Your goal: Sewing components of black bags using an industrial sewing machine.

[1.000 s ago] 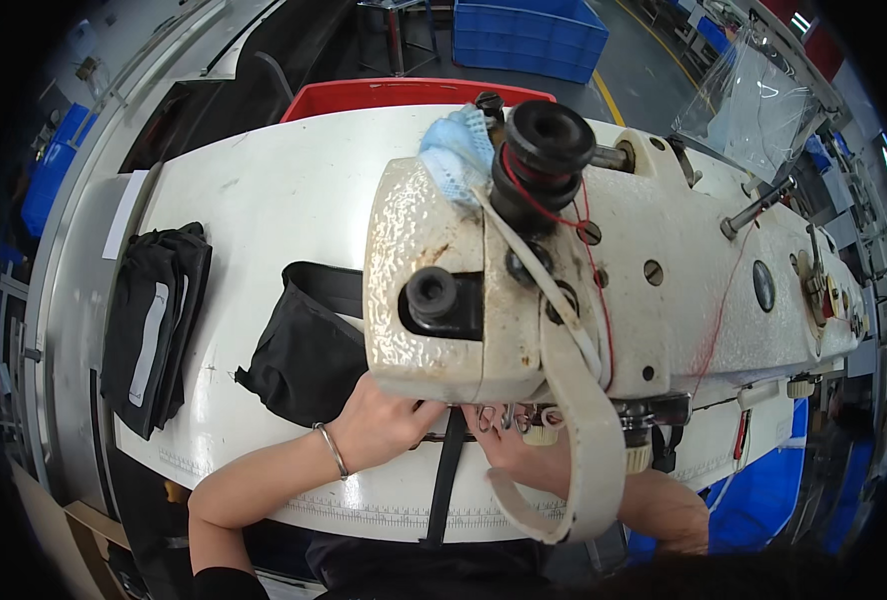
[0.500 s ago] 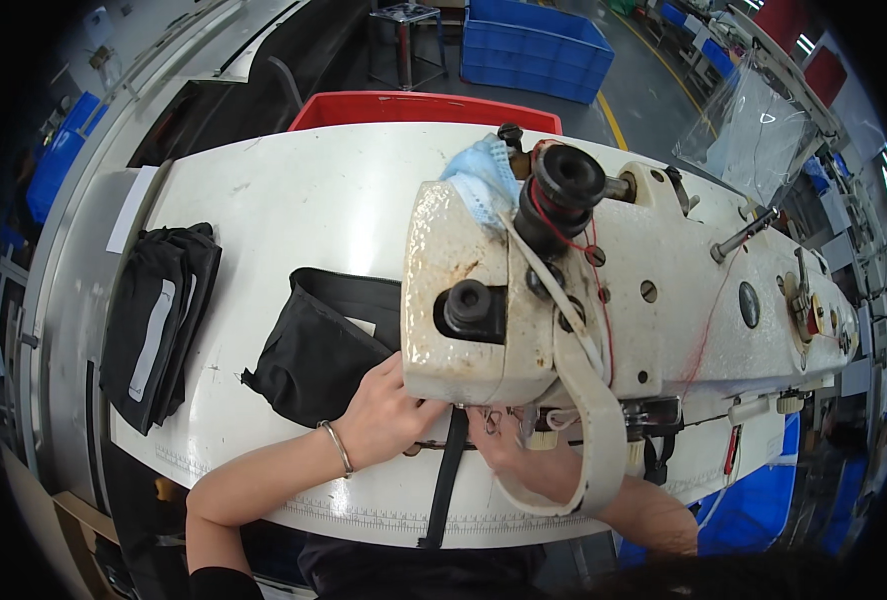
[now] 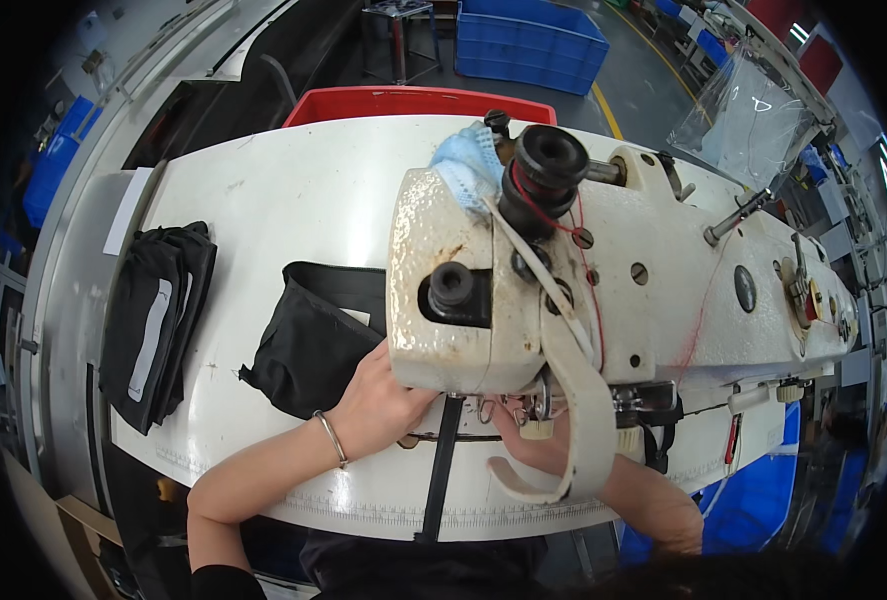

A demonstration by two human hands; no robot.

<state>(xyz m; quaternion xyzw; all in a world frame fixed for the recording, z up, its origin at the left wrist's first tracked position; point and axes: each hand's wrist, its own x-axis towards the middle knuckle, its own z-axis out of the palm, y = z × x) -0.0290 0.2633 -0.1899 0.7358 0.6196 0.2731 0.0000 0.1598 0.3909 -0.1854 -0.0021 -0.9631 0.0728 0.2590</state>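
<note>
A cream sewing machine (image 3: pixel 444 240) with red thread fills the right half. At its needle end, my left hand (image 3: pixel 379 400), with a bracelet on the wrist, has bent fingers reaching under the head beside a black fabric pouch (image 3: pixel 304 340); what they hold is hidden. My right hand (image 3: pixel 529 435) is under the head, mostly behind the presser parts and a curved cream guard (image 3: pixel 589 450); its fingers are largely hidden. A narrow black strap (image 3: pixel 434 490) runs from between my hands to the near edge of the white table (image 3: pixel 224 180).
Folded black fabric pieces (image 3: pixel 154 320) lie at the left. A red bin (image 3: pixel 414 100) stands behind the table, a blue crate (image 3: pixel 529 40) and metal stool (image 3: pixel 399 30) beyond. Another blue container (image 3: pixel 764 500) is below at right. A red-handled tool (image 3: pixel 732 440) lies by the machine.
My left hand has moved slightly forward, farther toward the pouch and machine head. My right hand stays under the head. The camera view has shifted a little.
</note>
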